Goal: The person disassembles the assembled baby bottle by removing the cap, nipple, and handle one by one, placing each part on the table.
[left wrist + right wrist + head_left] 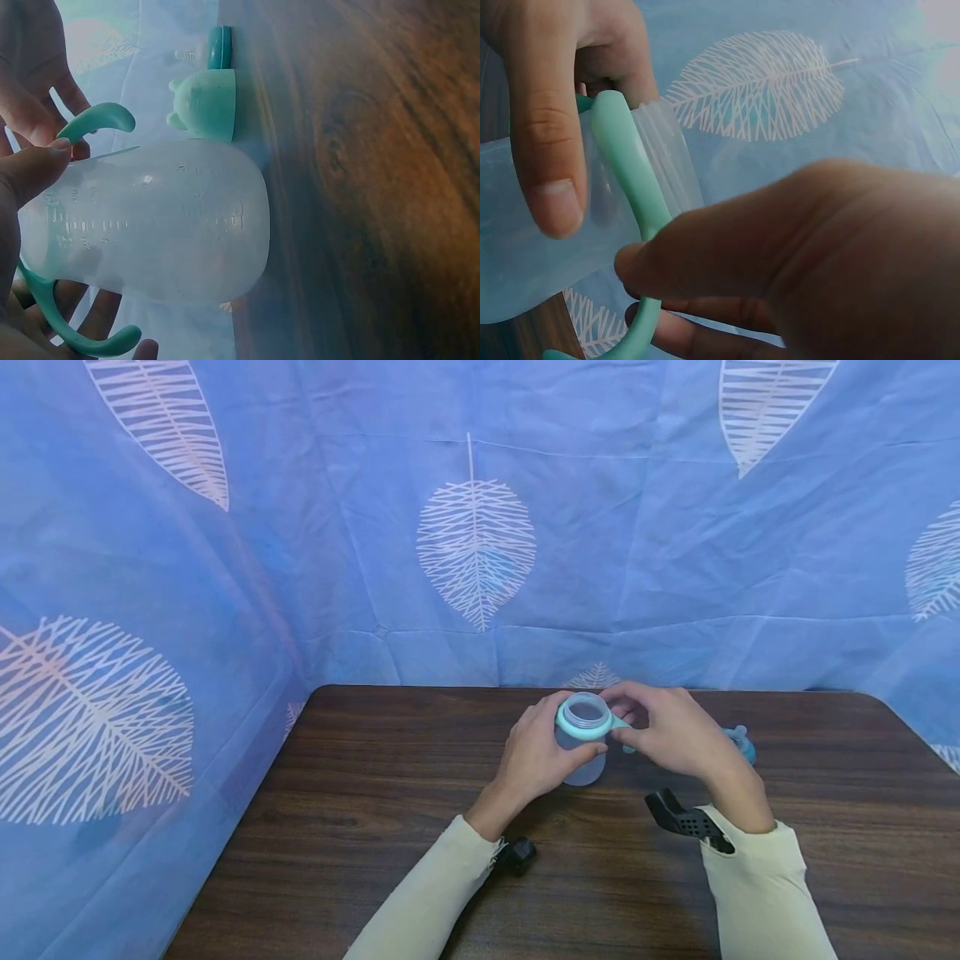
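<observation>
A translucent baby bottle (165, 221) with measuring marks stands upright, its threaded mouth (585, 710) uncovered. Round its neck sits a mint-green handle ring (573, 728) with two curved arms. My left hand (528, 747) grips the bottle from the left, thumb in front and fingers behind. On the other side my right hand (675, 731) pinches one curved handle (626, 161) between thumb and fingers. Whether the bottle's base touches the table is hard to tell.
Beyond the bottle, a green cap with small ears (206, 105) and a teat in a teal collar (219, 47) stand on the dark wooden table (360, 793). Blue cloth with white leaf prints (570, 527) hangs behind and at the left.
</observation>
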Motion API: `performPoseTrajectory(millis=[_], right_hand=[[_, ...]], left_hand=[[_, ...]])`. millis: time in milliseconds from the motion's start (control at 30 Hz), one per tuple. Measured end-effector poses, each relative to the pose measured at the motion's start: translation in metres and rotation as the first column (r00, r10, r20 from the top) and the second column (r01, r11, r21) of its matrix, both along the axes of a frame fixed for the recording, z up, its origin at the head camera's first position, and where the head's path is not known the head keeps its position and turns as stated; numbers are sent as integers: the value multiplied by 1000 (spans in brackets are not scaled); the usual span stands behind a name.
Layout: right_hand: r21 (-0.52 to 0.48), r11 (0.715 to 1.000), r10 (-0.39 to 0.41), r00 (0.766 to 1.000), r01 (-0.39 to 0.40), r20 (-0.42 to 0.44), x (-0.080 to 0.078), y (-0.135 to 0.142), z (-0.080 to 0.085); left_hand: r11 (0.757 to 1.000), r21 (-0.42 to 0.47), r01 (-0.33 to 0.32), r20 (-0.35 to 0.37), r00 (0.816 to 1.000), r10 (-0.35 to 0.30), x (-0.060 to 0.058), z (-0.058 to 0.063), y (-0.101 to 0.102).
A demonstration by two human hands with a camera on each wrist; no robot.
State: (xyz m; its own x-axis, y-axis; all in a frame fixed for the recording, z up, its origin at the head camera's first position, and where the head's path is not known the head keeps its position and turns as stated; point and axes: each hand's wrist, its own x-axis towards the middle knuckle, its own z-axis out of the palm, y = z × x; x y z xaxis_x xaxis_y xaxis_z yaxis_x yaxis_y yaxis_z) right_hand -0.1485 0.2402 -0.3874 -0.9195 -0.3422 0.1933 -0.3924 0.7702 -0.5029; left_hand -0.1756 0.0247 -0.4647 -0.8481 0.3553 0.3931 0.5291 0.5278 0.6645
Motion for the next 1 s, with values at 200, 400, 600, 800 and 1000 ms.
performPoseTrajectory(millis=[200, 400, 600, 800, 1000], right_hand=[[3, 1000, -2, 1000, 2, -2, -1, -1, 0], [3, 1000, 3, 1000, -3, -2, 0, -1, 0], [11, 1000, 2, 1000, -2, 1, 1, 0, 0], [15, 1000, -3, 1000, 3, 7, 1, -1, 0], [19, 1000, 10, 999, -11, 37, -1, -3, -1]], left_hand=[[1000, 3, 1, 10, 1000, -1, 0, 0, -1], [1000, 10, 7, 11, 1000, -7, 1, 1, -1], [1000, 7, 5, 24, 1000, -5, 1, 1, 0], [1000, 2, 5, 22, 1000, -5, 1, 1, 1], [1000, -1, 2, -1, 1000, -2, 0, 0, 1]])
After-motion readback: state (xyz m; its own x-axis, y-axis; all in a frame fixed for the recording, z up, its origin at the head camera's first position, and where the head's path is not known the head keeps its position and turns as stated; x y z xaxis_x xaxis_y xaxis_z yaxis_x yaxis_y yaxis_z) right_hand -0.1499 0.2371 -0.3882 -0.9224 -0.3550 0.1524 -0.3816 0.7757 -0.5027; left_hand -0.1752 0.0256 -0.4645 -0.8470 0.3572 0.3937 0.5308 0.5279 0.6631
